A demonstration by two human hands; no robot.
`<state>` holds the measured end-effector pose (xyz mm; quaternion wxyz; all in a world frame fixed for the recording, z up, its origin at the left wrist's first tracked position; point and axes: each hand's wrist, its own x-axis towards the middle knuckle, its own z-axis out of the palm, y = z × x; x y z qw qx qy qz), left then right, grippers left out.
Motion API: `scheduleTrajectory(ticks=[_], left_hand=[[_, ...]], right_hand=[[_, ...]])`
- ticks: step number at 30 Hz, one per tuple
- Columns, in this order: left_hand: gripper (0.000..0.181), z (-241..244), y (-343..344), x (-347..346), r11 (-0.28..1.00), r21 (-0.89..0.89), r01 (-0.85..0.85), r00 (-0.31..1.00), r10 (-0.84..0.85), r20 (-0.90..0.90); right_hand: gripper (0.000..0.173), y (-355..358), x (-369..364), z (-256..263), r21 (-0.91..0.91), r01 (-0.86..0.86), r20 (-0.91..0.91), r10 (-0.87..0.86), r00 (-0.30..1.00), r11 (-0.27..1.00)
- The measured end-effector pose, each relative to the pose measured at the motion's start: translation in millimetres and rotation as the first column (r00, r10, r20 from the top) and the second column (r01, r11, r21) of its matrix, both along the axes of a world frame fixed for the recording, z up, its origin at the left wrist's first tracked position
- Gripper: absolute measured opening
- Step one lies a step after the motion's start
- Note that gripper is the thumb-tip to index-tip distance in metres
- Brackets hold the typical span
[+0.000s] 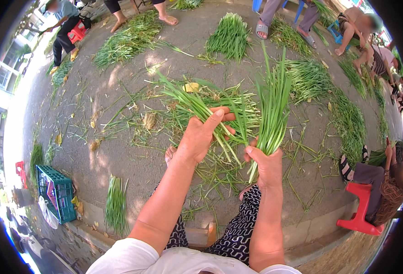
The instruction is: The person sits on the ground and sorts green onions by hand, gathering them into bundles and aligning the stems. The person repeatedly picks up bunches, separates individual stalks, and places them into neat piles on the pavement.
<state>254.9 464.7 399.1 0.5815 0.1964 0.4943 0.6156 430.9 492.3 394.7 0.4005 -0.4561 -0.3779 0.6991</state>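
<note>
A bunch of long flat green leaves with pale stems, probably Chinese chives (196, 104), lies in my left hand (203, 135), which is closed around it. My right hand (264, 164) grips a larger upright bunch of the same leaves (273, 113), its pale stem ends showing below the fingers. Between the hands, a few leaves (244, 132) reach to my right thumb. Beneath and beyond both hands, a loose pile of leaves (235, 102) is spread on the pavement, with a yellow leaf (191, 87) on its far side.
A neat bundle (116, 205) lies at the lower left, near a teal plastic crate (64, 195). More heaps (228, 36) lie ahead and to the right. Several people sit around, one on a red plastic stool (358, 209) at right. A kerb (311, 243) runs behind my feet.
</note>
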Motion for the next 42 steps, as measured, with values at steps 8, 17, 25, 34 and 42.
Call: scheduleTrajectory(ticks=[8,17,25,34,42], left_hand=[[0.034,-2.5,-1.8,-1.6,0.999,-0.038,-0.005,0.999,0.007,0.036],[0.028,-8.4,-1.1,-12.4,0.986,-0.034,-0.161,0.977,0.164,0.135],[0.017,-16.7,-6.6,-63.9,0.856,0.021,-0.517,0.821,0.489,0.294],[0.016,-17.5,-33.8,-113.6,0.506,0.096,-0.857,0.512,0.815,0.271],[0.022,-6.9,4.3,11.0,0.981,-0.068,-0.181,0.976,0.187,0.112]], right_hand=[[0.019,4.7,3.4,-1.4,0.03,0.042,-0.033,-0.041,0.999,0.999],[0.018,8.6,8.2,-3.0,0.048,0.125,-0.06,-0.122,0.991,0.991],[0.018,21.6,23.8,-3.0,-0.003,0.34,-0.084,-0.339,0.937,0.94],[0.018,32.9,48.7,-17.9,-0.063,0.5,-0.21,-0.502,0.839,0.864],[0.017,17.5,22.7,-14.8,0.001,0.425,-0.136,-0.42,0.897,0.905]])
